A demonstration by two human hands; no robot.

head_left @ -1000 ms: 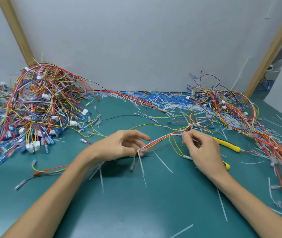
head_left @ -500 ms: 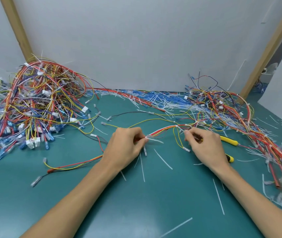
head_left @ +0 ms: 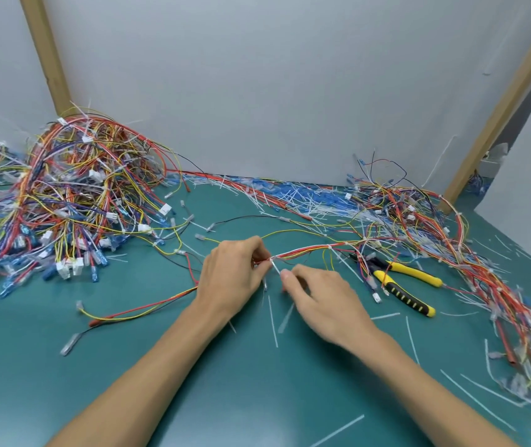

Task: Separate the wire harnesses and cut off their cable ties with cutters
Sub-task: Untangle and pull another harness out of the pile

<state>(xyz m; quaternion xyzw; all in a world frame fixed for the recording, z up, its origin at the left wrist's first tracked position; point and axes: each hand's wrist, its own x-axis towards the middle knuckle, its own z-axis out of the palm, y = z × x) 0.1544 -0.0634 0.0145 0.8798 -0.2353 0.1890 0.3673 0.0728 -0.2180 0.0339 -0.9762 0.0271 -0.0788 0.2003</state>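
Nice bright, even light here, so you only get soft shadows on the tabletop. Your right hand is a bit motion-blurred, and the wide lens bends the wooden posts near the edges.

I see the bare left hand come in from 7 o'clock and lie knuckles up. Its thumb and forefinger pinch the red, white and yellow wire bundle at the hand's 2 o'clock edge. The bare right hand reaches in from 5 o'clock with fingers curled. Its thumb tip is at the thin white plastic cable tie (too blurred for me to call it a grip).
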